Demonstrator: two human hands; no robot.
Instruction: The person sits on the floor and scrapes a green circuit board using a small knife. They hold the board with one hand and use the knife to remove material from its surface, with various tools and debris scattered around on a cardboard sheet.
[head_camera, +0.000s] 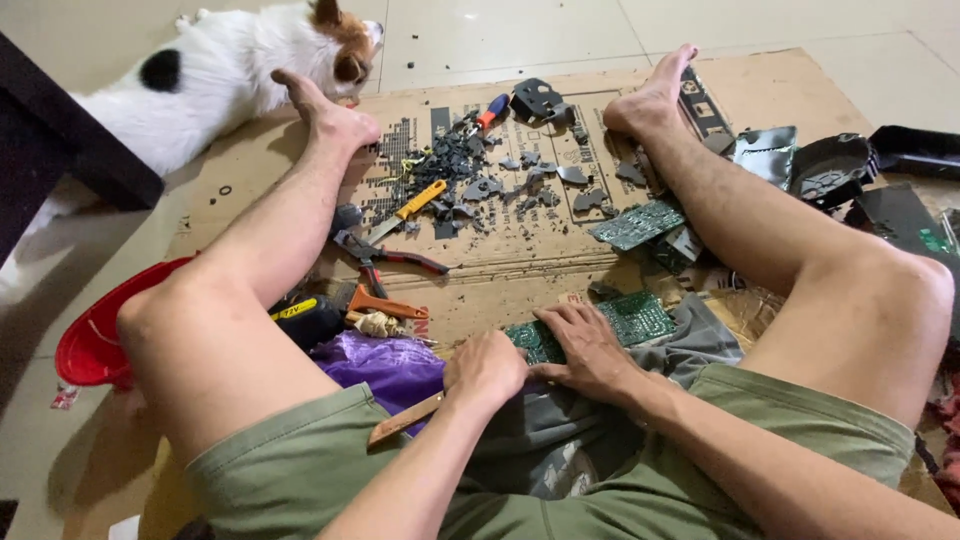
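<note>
Seated person, legs spread over a cardboard sheet (520, 275), seen from above. Nearest the camera, the left hand (487, 368) is clenched in a fist round a wooden-handled tool (405, 420), whose working end is hidden under the hand. Just beside it, the right hand (590, 350) lies flat, fingers spread, pressing a green circuit board (640, 318) down on grey cloth (700, 335) between the thighs. The board looks whole, so work on it seems barely begun.

Left of the hands: a purple bag (385, 365), an orange-handled scraper (385, 303), red-handled pliers (385, 255) and a yellow-handled screwdriver (415, 205).

Farther out, a second board (637, 223) lies by the right leg, apparently stripped from its housing. Beyond it, a scatter of dark plastic fragments (480, 175) suggests casings already broken apart; larger black shells (830, 165) wait at the right.

At the far edge, a white dog (230, 70) lies on the tiled floor. A red bowl (90, 340) sits by the left knee.
</note>
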